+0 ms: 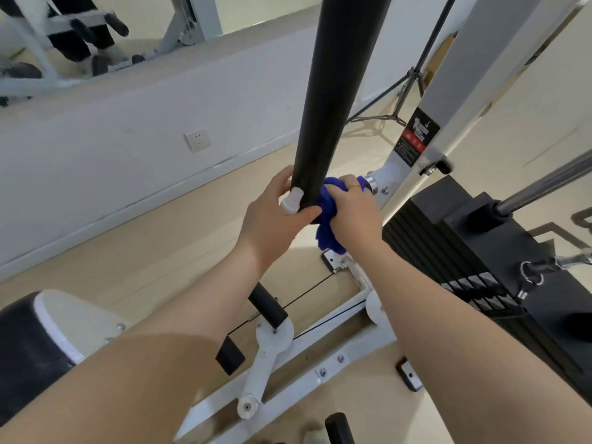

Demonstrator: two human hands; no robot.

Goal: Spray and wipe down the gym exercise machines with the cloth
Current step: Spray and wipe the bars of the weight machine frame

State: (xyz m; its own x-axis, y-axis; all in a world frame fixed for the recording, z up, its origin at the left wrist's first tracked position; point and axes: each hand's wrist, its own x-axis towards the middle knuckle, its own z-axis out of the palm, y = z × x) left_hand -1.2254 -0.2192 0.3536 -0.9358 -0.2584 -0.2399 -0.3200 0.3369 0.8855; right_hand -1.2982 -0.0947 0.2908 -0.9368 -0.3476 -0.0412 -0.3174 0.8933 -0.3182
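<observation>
Fingers of the right hand (350, 213) bunch the blue cloth (326, 206) against the right side of the black padded bar (333, 91), near its lower end. Opposite, the left hand (272, 216) curls round the same end, thumb across the front, with a white spray bottle top (292, 200) tucked in the palm. From both hands the bar's long axis runs up and away, so wiping likely travels upward. Beside the right forearm stands the weight stack (448, 238).

Bright even light, soft shadows, wide-angle edge distortion.
</observation>
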